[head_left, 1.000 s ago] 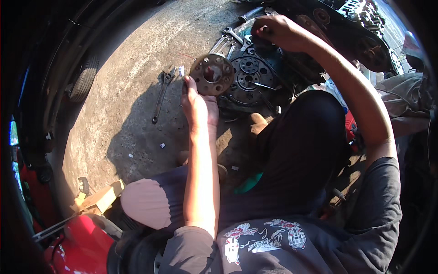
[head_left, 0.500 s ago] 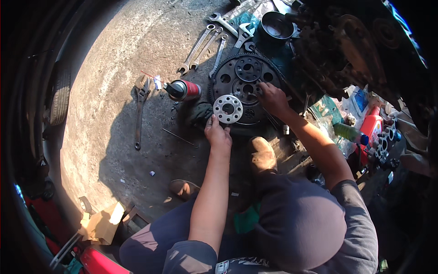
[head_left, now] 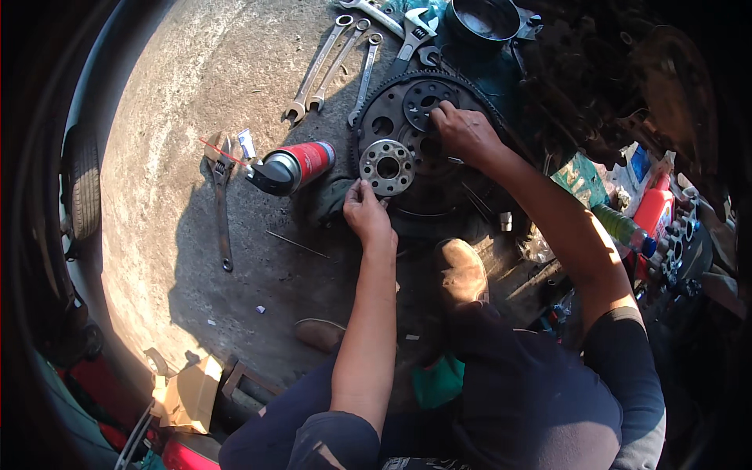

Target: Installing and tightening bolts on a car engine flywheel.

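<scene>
In my left hand (head_left: 368, 213) is a silver round plate (head_left: 366, 168) with a ring of holes and a large centre hole. The thumb and fingers pinch its lower rim. Behind it lies a dark flywheel (head_left: 381, 106) with a toothed edge and several round openings. A smaller dark round plate (head_left: 417, 92) with holes rests on the flywheel's far part. My right hand (head_left: 470, 139) is closed, fingertips at this dark plate's right edge. A short bright piece of metal shows under the right palm; whether I hold it cannot be made out.
A red spray can (head_left: 312, 160) with a black cap stands left of the flywheel. An adjustable wrench (head_left: 222, 204) lies beyond it. Several combination spanners (head_left: 319, 69) lie at the far side, near a dark round pan (head_left: 484, 17). A green bottle (head_left: 619, 227) and red bottle (head_left: 654, 207) are at right.
My right hand has moved from the flywheel's hub up to the smaller dark plate. My left hand still holds the silver plate. The whole view has shifted a little.
</scene>
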`<state>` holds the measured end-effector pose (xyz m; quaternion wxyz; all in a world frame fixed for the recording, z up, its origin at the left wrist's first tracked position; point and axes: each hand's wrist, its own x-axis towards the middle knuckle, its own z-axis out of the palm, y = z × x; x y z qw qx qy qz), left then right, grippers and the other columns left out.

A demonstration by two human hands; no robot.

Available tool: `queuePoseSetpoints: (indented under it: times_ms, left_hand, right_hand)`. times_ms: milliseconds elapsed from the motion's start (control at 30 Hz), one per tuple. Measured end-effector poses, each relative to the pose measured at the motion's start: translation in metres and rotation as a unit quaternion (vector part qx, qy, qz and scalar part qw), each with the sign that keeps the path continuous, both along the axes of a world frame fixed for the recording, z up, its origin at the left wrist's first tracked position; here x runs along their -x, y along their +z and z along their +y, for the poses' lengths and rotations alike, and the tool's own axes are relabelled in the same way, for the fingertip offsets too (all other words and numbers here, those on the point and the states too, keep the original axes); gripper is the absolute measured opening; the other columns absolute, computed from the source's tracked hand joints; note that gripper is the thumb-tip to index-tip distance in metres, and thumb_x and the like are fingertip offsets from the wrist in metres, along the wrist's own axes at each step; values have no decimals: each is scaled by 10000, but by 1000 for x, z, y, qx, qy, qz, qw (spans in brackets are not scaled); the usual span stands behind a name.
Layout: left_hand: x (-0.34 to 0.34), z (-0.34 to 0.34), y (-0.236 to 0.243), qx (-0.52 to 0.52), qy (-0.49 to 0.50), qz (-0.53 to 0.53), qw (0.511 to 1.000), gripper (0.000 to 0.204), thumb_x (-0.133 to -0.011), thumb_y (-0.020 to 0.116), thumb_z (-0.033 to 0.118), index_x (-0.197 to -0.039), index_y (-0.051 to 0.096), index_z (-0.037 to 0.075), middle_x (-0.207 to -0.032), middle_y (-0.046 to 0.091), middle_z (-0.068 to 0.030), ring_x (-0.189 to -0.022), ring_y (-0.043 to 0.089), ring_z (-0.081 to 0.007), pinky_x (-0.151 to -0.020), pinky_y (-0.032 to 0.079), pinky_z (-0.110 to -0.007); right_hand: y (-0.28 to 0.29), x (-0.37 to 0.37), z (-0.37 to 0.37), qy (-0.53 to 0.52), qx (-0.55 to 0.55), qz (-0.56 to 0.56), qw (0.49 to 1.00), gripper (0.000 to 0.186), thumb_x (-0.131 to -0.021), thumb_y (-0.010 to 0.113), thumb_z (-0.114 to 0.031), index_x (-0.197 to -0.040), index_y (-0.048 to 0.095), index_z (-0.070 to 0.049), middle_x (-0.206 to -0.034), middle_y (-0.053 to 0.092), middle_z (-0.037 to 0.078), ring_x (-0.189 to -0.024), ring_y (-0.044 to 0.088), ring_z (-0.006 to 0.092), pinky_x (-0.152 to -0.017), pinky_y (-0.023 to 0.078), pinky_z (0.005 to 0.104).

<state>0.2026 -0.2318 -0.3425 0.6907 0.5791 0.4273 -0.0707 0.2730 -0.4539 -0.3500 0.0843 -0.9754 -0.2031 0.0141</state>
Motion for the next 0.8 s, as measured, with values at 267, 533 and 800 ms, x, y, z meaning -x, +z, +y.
queuePoseSetpoints:
  times_ms: [267,533,800]
  left_hand:
    - [-4,5,1,23,-16,8,1000,313,-1051,548,177,-1317,582,16,-1140,655,-79,-1006,652,-166,-840,561,-342]
    - [-1,11,-2,81,-45,-14,996,336,-1039,531,167,-1324,560,-8,-1232,603,-142,-1091,614,-233,-949,552,-417]
    - [3,5,65,288,-178,-67,938,472,-1107,444,364,-1441,489,34,-1369,597,-154,-1248,598,-252,-1031,505,-418]
  right_hand:
    - [-4,17,6,85,88,-103,987,50,-871,605,-113,-876,584,-69,-828,601,68,-676,692,195,-549,527,316]
    - [32,17,-6,-143,-105,-149,973,118,-936,611,-125,-977,666,-29,-840,642,84,-720,696,225,-627,525,306]
    - [52,81,-5,-336,-686,303,569,190,-1014,598,-177,-1085,692,-28,-962,707,26,-824,679,108,-720,543,266]
